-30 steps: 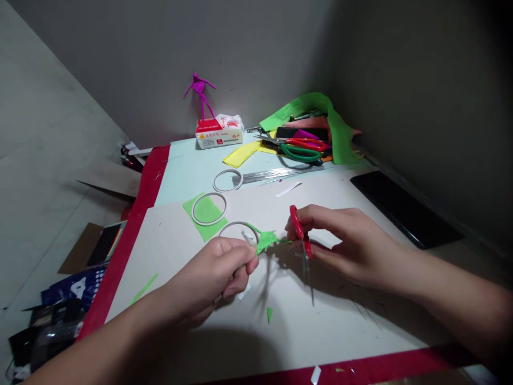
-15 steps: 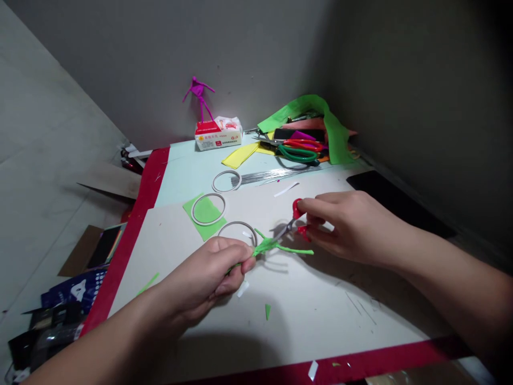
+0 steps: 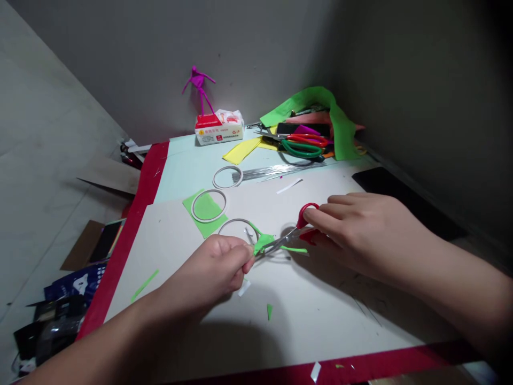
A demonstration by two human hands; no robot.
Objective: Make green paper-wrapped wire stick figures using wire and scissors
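Note:
My left hand [image 3: 212, 264] pinches a wire ring [image 3: 237, 220] where a ragged piece of green paper [image 3: 263, 244] is wrapped on it. A narrow green strip [image 3: 295, 249] trails to the right from that piece. My right hand [image 3: 364, 235] holds red-handled scissors [image 3: 294, 234], fingers through the loops. Their metal blades point left and reach the green paper, close to my left fingertips. Part of the ring's lower arc is hidden behind my left hand.
A second wire ring [image 3: 208, 206] lies on a green paper square [image 3: 204, 224], and a third ring [image 3: 227, 177] lies by a bundle of thin wires [image 3: 276, 171]. At the back are a tissue packet [image 3: 219, 128], a purple wire figure [image 3: 198, 85], and green-handled scissors [image 3: 301, 149].
The scissors have swung from pointing down-left to nearly level, and their blades now reach the green paper. My right hand has moved slightly right; the left hand stays nearly still.

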